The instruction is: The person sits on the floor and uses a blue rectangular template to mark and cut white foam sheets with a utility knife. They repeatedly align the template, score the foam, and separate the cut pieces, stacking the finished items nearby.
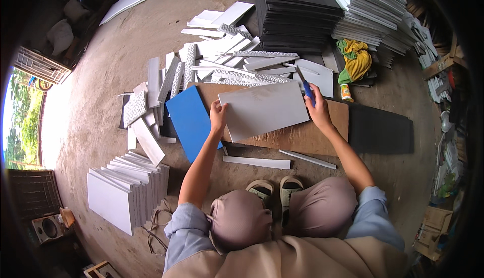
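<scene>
My left hand [218,115] grips the left edge of a white foam sheet [264,110], thumb on top. The sheet is tilted above a scratched brown board [322,134]. In my right hand [317,104] is a knife with a blue handle [308,90], its thin blade pointing up and away from me. That hand is beside the sheet's right edge; whether it also touches the sheet I cannot tell. A flat blue panel [190,121] lies at the left, partly over the brown board, close to my left forearm.
White offcuts [229,51] are heaped beyond the board. Black sheets [297,13] and white sheets [370,11] stand stacked at the far right. A row of white panels [111,197] leans at the near left. Two narrow strips lie by my feet; a yellow-green cloth [354,60] lies right.
</scene>
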Tool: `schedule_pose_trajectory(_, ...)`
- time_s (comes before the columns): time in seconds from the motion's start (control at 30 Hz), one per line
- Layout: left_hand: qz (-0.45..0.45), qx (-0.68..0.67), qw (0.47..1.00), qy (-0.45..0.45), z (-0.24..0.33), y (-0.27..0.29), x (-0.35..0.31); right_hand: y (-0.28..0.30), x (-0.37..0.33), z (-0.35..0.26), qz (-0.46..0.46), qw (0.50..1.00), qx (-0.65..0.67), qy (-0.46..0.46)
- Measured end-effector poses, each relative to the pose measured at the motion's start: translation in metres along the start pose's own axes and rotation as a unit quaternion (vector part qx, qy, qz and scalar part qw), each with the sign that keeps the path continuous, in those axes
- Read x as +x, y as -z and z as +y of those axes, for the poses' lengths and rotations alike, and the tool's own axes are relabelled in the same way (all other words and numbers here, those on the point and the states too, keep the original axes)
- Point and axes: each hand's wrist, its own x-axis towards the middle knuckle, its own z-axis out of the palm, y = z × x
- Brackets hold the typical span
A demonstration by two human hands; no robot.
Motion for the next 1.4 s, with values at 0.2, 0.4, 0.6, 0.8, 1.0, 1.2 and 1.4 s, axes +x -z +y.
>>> schedule_pose_trajectory(0.2,0.177,0.201,0.957,-0.109,-0.03,0.045,0.001,-0.075,0.022,0.009,-0.301,0.924,-0.235,0.032)
schedule_pose_trajectory(0.4,0.406,0.386,0.824,0.088,-0.046,0.072,-0.079,-0.131,0.009,-0.006,-0.267,0.939,-0.217,0.014)
schedule_pose_trajectory(0.6,0.399,0.125,0.902,0.105,-0.087,0.1,-0.1,-0.179,-0.029,0.023,-0.201,0.959,-0.196,-0.021)
schedule_pose_trajectory(0.8,0.328,-0.212,0.909,-0.148,-0.086,0.119,-0.104,-0.185,-0.035,0.017,-0.215,0.96,-0.168,-0.064)
schedule_pose_trajectory(1.0,0.324,-0.298,0.878,-0.186,-0.016,0.126,-0.093,-0.145,-0.016,0.049,-0.022,0.992,-0.113,-0.044)
schedule_pose_trajectory(1.2,0.135,-0.312,0.934,-0.113,-0.006,0.077,-0.044,-0.056,-0.032,0.109,0.127,0.91,-0.276,-0.283)
schedule_pose_trajectory(1.4,0.102,-0.047,0.993,-0.033,-0.025,0.017,0.003,-0.028,-0.07,0.146,0.124,0.876,-0.363,-0.292)
